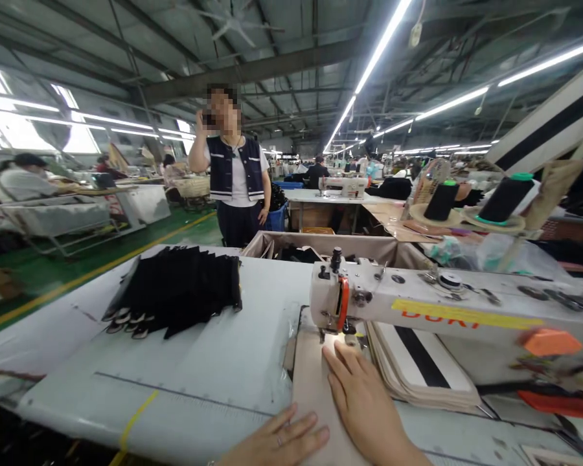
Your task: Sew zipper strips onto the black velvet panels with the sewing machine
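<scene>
A beige fabric piece (311, 372) lies on the sewing table and runs under the needle area of a white sewing machine (359, 298). My right hand (362, 395) rests flat on this fabric, fingertips close to the presser foot, fingers stretched forward. Nearer to me, my left hand (286, 440) lies on the fabric's left edge with its fingers spread; a ring shows on one finger. Right of my right hand, under the machine arm, sits a stack of beige and white panels (418, 362) with a black stripe.
Black fabric pieces (184, 288) are piled at the table's left. Behind the machine stands a fabric-lined bin (359, 244). Thread cones (505, 200) stand at the right. A person (238, 168) stands beyond the table, one hand raised to the head.
</scene>
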`<action>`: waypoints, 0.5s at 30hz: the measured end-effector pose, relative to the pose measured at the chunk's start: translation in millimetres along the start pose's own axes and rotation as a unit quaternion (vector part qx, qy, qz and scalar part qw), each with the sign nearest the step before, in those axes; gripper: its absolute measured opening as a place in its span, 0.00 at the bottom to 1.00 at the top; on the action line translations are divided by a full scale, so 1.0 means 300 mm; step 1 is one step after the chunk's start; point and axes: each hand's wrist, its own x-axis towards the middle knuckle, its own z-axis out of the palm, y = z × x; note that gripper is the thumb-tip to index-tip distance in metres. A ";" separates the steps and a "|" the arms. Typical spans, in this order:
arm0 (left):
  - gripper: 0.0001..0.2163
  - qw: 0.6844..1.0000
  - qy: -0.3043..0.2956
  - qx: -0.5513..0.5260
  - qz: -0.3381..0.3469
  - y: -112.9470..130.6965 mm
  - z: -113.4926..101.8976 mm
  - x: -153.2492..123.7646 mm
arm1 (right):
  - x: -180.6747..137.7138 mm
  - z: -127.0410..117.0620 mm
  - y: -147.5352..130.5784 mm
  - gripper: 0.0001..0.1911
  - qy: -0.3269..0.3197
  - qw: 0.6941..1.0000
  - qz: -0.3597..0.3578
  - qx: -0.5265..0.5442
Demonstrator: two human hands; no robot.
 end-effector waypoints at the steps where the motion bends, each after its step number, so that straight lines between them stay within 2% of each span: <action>1: 0.31 1.000 0.008 0.010 0.001 0.013 -0.002 -0.016 | 0.002 -0.007 -0.005 0.24 -0.003 1.000 0.002 -0.002; 4: 0.33 0.998 0.037 0.045 0.012 0.033 -0.032 -0.032 | 0.010 -0.034 -0.023 0.24 -0.011 1.000 0.013 -0.005; 8: 0.25 0.994 0.083 0.066 0.023 0.031 -0.063 -0.021 | 0.019 -0.054 -0.039 0.23 -0.015 1.000 0.026 -0.004; 15: 0.24 0.991 0.085 0.098 0.023 0.032 -0.034 -0.023 | 0.016 -0.047 -0.041 0.24 -0.014 0.999 0.034 0.000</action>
